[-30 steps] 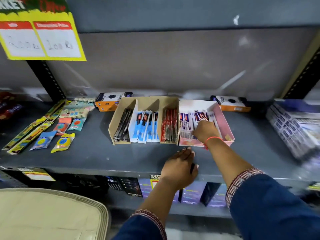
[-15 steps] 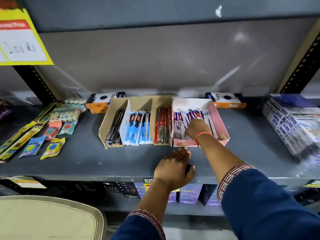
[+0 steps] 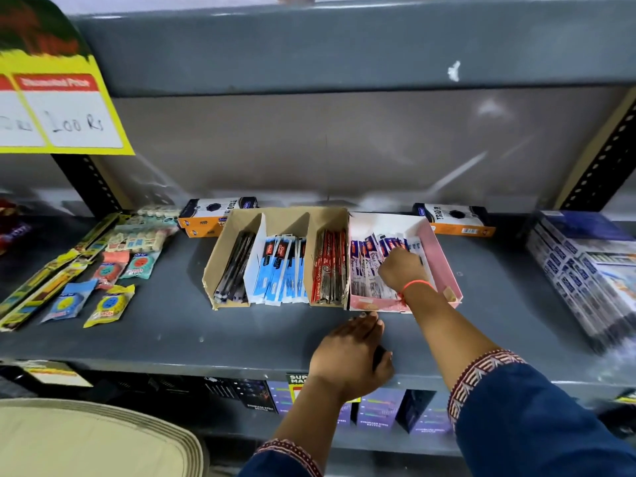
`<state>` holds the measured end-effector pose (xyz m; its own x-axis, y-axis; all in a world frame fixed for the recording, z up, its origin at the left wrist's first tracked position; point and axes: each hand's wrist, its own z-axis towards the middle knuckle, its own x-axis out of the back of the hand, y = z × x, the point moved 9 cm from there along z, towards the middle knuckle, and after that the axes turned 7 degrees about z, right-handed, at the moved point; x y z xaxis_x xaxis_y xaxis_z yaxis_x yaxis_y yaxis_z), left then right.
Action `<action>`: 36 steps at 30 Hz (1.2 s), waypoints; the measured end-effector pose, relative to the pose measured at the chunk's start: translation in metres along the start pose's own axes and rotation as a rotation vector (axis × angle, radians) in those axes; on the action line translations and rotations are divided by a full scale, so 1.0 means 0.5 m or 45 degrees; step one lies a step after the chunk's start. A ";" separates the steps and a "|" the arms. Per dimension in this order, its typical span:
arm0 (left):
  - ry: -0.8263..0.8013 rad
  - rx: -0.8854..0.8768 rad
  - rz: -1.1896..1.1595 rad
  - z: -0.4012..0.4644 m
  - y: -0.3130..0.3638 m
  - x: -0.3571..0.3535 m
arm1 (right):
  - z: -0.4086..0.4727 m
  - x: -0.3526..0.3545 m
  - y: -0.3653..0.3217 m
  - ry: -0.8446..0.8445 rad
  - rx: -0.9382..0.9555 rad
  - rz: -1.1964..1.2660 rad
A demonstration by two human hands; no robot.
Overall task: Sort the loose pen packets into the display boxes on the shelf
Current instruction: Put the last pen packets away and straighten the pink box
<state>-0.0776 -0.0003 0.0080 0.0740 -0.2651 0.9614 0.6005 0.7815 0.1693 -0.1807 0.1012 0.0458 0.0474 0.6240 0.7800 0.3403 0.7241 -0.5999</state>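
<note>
A brown cardboard display box (image 3: 275, 215) stands on the grey shelf (image 3: 172, 332). Its compartments hold black pens (image 3: 234, 270), blue packets (image 3: 280, 270) and red packets (image 3: 330, 266). A pink box (image 3: 442, 263) touches its right side and holds purple-and-white pen packets (image 3: 364, 259). My right hand (image 3: 401, 270) is inside the pink box, fingers curled down onto those packets. My left hand (image 3: 351, 352) lies palm down at the shelf's front edge, just before the pink box. Something small and dark shows under its thumb; I cannot tell what.
Two orange-and-black boxes (image 3: 216, 211) (image 3: 454, 218) lie behind the display boxes. Coloured sachets (image 3: 103, 294) are spread at the left, and blue-white cartons (image 3: 585, 270) are stacked at the right. A yellow price sign (image 3: 62, 111) hangs upper left. Boxes (image 3: 378, 407) fill the lower shelf.
The view has swung a little left and back. Both hands stay where they were, the right one in the pink box and the left one on the shelf edge.
</note>
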 end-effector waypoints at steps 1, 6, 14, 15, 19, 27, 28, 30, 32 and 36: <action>-0.010 0.000 0.001 0.001 0.000 0.000 | 0.001 -0.004 -0.002 -0.013 0.005 0.007; 0.085 -0.037 0.029 -0.002 0.007 0.013 | 0.003 -0.001 -0.002 0.017 0.035 -0.090; 0.077 -0.028 0.032 -0.002 0.004 0.011 | -0.007 0.073 0.028 0.244 0.056 -0.594; 0.065 -0.023 0.024 -0.002 0.002 0.007 | -0.008 0.071 0.035 0.232 0.049 -0.631; 0.027 -0.008 0.025 -0.002 -0.001 0.001 | -0.011 0.057 0.052 0.205 0.031 -0.660; 0.013 -0.005 0.027 -0.002 -0.003 -0.003 | -0.011 0.062 0.055 0.240 0.021 -0.589; 0.014 -0.004 0.026 -0.001 -0.004 -0.002 | -0.012 0.061 0.053 0.240 0.028 -0.599; 0.016 -0.007 0.035 -0.001 -0.003 -0.003 | -0.014 0.058 0.049 0.241 0.043 -0.618; 0.024 -0.010 0.032 -0.002 -0.003 -0.002 | -0.014 0.058 0.046 0.246 0.053 -0.636; 0.060 -0.023 0.035 -0.002 -0.002 0.000 | -0.014 0.062 0.048 0.256 0.051 -0.628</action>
<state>-0.0774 -0.0016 0.0076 0.1279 -0.2708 0.9541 0.6119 0.7786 0.1389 -0.1644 0.1359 0.0569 0.0714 0.1409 0.9874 0.3321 0.9301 -0.1568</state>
